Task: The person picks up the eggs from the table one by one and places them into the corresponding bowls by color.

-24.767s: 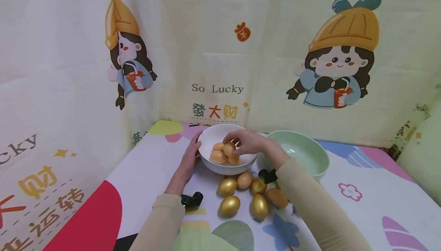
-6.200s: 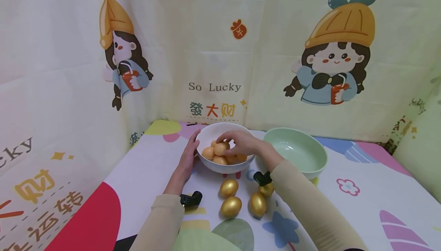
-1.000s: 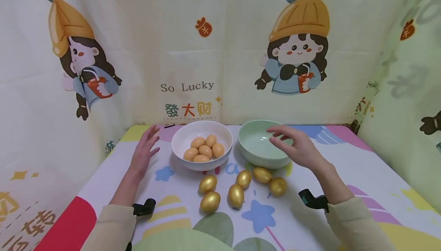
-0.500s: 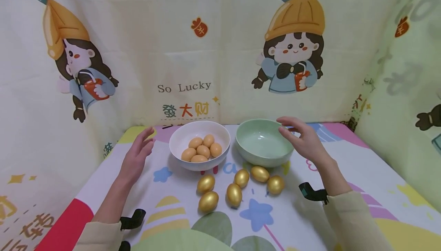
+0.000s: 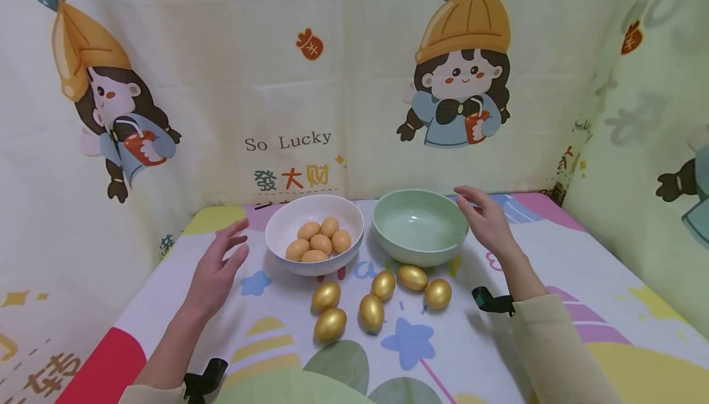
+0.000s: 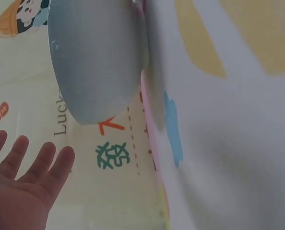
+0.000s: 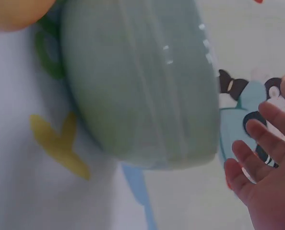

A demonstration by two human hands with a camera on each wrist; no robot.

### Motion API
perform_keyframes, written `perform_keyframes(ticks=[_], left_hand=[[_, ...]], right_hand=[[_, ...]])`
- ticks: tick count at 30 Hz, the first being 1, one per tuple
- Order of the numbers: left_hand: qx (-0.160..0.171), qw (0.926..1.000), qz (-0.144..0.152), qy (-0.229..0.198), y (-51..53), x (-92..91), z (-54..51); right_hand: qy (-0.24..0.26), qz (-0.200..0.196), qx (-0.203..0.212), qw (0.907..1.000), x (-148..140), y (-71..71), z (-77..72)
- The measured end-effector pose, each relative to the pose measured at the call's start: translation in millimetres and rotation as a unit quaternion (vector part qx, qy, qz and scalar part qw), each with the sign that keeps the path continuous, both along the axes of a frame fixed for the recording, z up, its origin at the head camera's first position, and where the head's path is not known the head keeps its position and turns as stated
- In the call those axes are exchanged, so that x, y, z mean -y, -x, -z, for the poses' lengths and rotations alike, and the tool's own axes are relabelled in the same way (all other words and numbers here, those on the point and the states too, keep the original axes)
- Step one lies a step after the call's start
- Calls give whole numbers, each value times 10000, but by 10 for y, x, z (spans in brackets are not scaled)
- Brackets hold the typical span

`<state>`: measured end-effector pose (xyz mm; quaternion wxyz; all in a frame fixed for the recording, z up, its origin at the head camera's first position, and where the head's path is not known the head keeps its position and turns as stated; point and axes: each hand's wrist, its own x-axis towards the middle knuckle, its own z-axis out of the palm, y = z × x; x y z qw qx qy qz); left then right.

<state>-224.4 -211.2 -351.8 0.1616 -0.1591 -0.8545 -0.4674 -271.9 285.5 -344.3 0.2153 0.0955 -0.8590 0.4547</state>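
Observation:
In the head view, a white bowl (image 5: 281,228) holds several light-brown eggs (image 5: 321,244). To its right a pale green bowl (image 5: 421,256) has nothing in it. Several shiny golden eggs (image 5: 372,313) lie on the table in front of both bowls. My left hand (image 5: 215,271) hovers left of the white bowl, fingers relaxed and holding nothing; the left wrist view shows that hand (image 6: 25,191) apart from the bowl's outer wall (image 6: 97,57). Just right of the green bowl is my right hand (image 5: 487,225), fingers loosely spread. A gap separates it from that bowl in the right wrist view.
A patterned cloth covers the table (image 5: 260,305). Printed fabric (image 5: 376,84) hangs behind and at both sides, close to the table's far edge. Each wrist carries a small black camera, such as the right one (image 5: 492,301).
Over the earlier frames the light-brown eggs on the table went into the white bowl. Both hands have left that bowl; lately the right hand has shifted from above the green bowl to its right side.

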Motion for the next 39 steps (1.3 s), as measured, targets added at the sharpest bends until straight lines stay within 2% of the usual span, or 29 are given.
perform_keyframes(ticks=[4, 11, 17, 20, 24, 30, 35, 39], left_hand=[[-306, 9994, 152, 21, -46, -30, 50], [-556, 9973, 456, -119, -110, -88, 180], [-798, 9907, 1070, -255, -208, -164, 188], [-973, 9840, 1479, -211, -234, -208, 179], [-1118, 9738, 1978, 30, -250, -245, 176], [-979, 9621, 2484, 550, -253, -293, 203], [-1059, 9521, 2704, 959, -253, -370, 228], [-1057, 9473, 2715, 1329, -260, -438, 246]], right_hand=[[253, 85, 302, 9992, -69, 41, 112], [418, -29, 762, 9962, -138, 68, 207], [623, -222, 929, 9935, -147, 108, 281], [759, -232, 1047, 9913, -152, 108, 322], [997, -267, 1360, 9853, -142, 134, 393], [1376, -526, 1560, 9767, -113, 171, 510], [1573, -718, 1626, 9714, -89, 179, 553], [1753, -832, 1641, 9672, -83, 172, 576]])
